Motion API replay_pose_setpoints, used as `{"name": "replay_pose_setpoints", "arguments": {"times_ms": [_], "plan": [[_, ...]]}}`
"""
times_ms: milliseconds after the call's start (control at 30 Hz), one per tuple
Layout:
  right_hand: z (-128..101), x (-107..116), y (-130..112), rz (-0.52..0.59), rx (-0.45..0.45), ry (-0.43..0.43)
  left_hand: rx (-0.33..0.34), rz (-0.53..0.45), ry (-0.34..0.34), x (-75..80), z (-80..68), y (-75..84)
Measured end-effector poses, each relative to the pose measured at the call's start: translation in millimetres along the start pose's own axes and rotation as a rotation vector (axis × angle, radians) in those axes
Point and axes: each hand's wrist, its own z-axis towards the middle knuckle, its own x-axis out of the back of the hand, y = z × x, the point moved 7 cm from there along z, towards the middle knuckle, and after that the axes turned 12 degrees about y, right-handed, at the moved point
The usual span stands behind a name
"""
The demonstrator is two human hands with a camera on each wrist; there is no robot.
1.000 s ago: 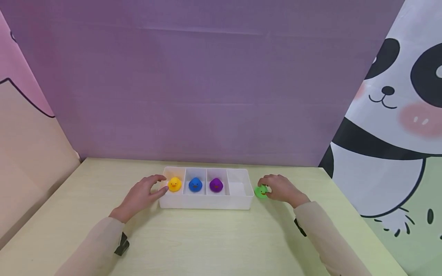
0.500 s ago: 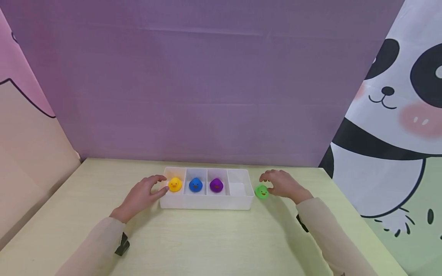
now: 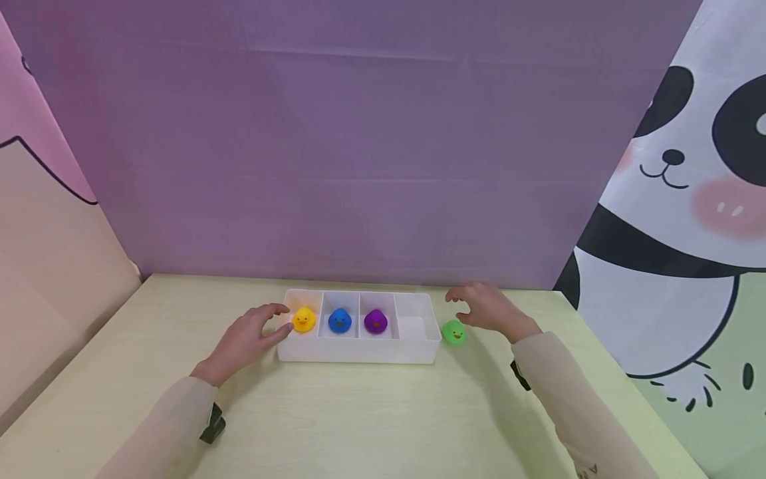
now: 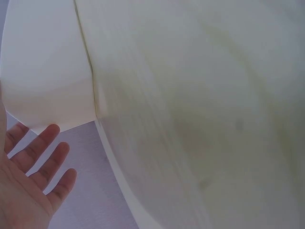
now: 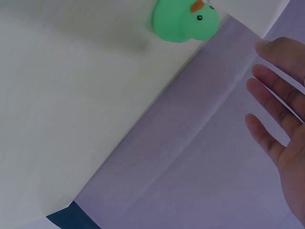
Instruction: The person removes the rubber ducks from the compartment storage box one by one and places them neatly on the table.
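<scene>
A white divided tray (image 3: 359, 356) sits on the pale table (image 3: 359, 419). Its compartments hold, from left to right, a yellow duck (image 3: 303, 320), a blue duck (image 3: 340, 320) and a purple duck (image 3: 375, 321); the rightmost one is empty. A green duck (image 3: 454, 332) (image 5: 186, 20) stands on the table just right of the tray. My right hand (image 3: 479, 309) (image 5: 281, 119) hovers above and behind the green duck, fingers spread, holding nothing. My left hand (image 3: 254, 332) (image 4: 28, 181) rests against the tray's left end with relaxed fingers.
A purple backdrop (image 3: 359, 146) rises right behind the table. A panda-print curtain (image 3: 688, 199) hangs on the right and a pink one (image 3: 36, 199) on the left. The table's front half is bare wood.
My right hand has let go of the green duck and lifted up and back from it. The duck stays on the table. The left hand has not moved.
</scene>
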Motion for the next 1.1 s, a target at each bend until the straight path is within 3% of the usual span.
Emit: {"name": "replay_pose_setpoints", "arguments": {"times_ms": [300, 1100], "plan": [[13.5, 1.7, -11.9, 0.015, 0.001, -0.005, 0.001, 0.002, -0.002, -0.1, 0.1, -0.1], [52.9, -25.0, -63.3, 0.091, 0.082, -0.028, 0.006, 0.018, 0.001, -3.3, 0.7, -2.8]]}}
